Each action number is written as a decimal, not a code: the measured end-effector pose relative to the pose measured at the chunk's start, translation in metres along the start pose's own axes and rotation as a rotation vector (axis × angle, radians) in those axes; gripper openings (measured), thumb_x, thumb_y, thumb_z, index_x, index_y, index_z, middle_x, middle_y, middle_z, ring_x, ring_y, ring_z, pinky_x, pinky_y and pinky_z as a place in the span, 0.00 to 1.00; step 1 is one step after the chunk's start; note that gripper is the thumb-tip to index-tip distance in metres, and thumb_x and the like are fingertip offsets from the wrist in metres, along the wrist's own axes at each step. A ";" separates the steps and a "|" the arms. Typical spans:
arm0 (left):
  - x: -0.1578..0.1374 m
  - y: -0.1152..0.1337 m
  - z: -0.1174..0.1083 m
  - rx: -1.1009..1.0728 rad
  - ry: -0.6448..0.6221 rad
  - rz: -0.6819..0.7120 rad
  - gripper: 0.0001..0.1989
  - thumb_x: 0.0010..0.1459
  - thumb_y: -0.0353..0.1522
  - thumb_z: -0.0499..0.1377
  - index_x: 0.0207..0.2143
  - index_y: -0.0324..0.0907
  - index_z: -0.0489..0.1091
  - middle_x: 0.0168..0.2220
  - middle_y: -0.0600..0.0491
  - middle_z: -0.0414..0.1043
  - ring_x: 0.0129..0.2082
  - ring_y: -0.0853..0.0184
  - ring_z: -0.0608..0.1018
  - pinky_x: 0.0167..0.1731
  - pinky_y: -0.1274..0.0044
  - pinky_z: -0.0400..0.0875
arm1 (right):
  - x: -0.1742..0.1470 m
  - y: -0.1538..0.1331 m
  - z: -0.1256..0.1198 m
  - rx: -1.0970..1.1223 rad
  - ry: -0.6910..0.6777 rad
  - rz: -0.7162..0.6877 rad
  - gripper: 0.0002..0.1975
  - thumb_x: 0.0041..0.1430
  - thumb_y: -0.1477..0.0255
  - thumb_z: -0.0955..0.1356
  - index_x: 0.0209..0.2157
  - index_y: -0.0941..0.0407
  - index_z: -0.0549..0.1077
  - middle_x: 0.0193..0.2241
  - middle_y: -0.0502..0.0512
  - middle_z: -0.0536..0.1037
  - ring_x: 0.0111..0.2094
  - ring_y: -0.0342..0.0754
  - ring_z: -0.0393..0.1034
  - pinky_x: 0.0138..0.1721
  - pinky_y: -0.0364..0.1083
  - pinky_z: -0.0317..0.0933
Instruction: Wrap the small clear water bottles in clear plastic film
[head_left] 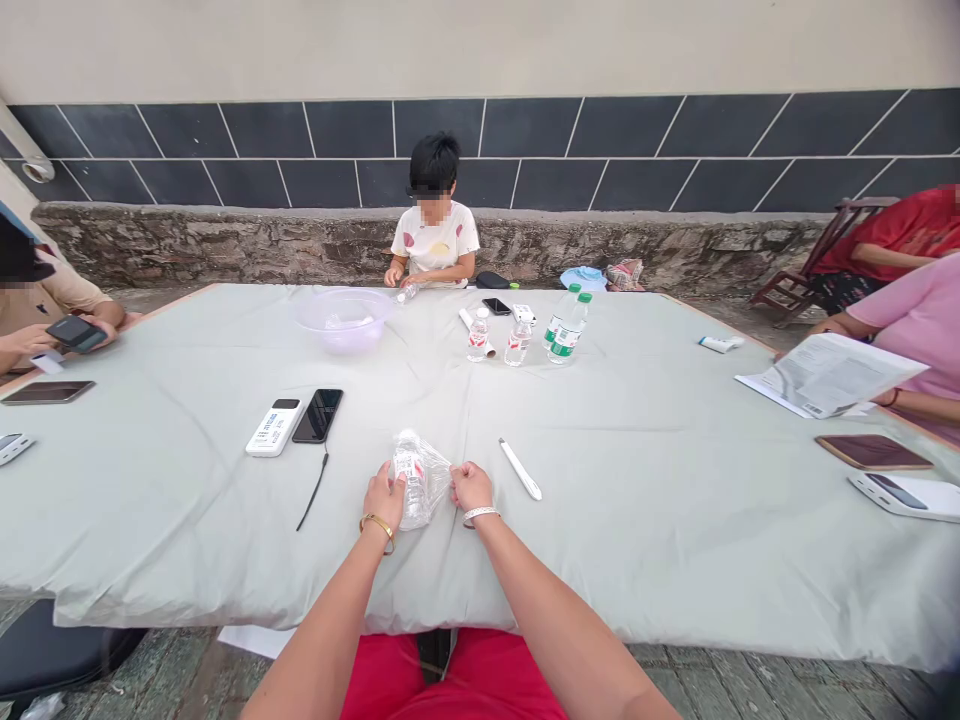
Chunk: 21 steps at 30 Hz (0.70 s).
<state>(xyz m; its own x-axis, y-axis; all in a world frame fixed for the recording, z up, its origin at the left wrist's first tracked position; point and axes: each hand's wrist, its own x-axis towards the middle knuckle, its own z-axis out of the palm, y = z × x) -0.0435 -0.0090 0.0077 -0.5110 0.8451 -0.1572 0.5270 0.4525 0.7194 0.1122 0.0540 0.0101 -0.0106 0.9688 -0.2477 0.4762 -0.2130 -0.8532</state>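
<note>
On the cloth-covered table in front of me lies a clear plastic bottle with a red and white label. My left hand wraps round its left side. Thin clear plastic film stretches from the bottle to the right, and my right hand pinches its gathered end. Right of my right hand lies a white utility knife, touched by neither hand. Ahead and left of my left hand are a black phone with a wrist strap and a white power bank.
A translucent purple basin holds clear plastic. Small bottles and green-capped bottles stand near the far side. A person sits opposite, others at both sides. Papers and a phone are at the right.
</note>
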 end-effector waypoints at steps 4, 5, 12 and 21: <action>-0.001 0.005 -0.003 -0.011 -0.017 0.098 0.24 0.58 0.34 0.45 0.57 0.46 0.58 0.45 0.47 0.66 0.41 0.65 0.73 0.42 0.74 0.65 | 0.001 -0.003 -0.031 -0.088 0.053 -0.092 0.05 0.46 0.75 0.65 0.20 0.55 0.64 0.19 0.50 0.68 0.26 0.47 0.65 0.31 0.45 0.57; -0.002 0.008 -0.002 -0.016 -0.039 0.135 0.23 0.59 0.33 0.45 0.56 0.47 0.60 0.45 0.48 0.66 0.39 0.66 0.73 0.42 0.75 0.65 | 0.000 -0.007 -0.037 -0.094 0.071 -0.115 0.02 0.46 0.76 0.65 0.24 0.55 0.67 0.23 0.52 0.71 0.28 0.47 0.66 0.34 0.46 0.58; -0.015 0.022 0.011 0.067 -0.082 0.171 0.24 0.58 0.41 0.47 0.56 0.49 0.61 0.45 0.47 0.65 0.42 0.63 0.71 0.40 0.74 0.66 | -0.022 -0.057 -0.004 0.326 -0.072 -0.386 0.20 0.60 0.61 0.56 0.50 0.55 0.62 0.50 0.57 0.68 0.47 0.47 0.66 0.47 0.46 0.61; -0.002 0.005 0.004 0.017 -0.022 0.256 0.22 0.57 0.34 0.48 0.54 0.45 0.64 0.45 0.48 0.69 0.49 0.63 0.69 0.50 0.72 0.62 | -0.026 0.010 0.031 -0.284 -0.133 -0.519 0.32 0.61 0.56 0.53 0.62 0.57 0.47 0.62 0.61 0.51 0.63 0.52 0.42 0.61 0.56 0.40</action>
<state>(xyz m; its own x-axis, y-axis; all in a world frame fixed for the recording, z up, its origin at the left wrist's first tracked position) -0.0367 -0.0070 0.0091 -0.3446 0.9386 0.0134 0.6486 0.2278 0.7262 0.0897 0.0228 -0.0061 -0.4055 0.9089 0.0969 0.5954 0.3431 -0.7265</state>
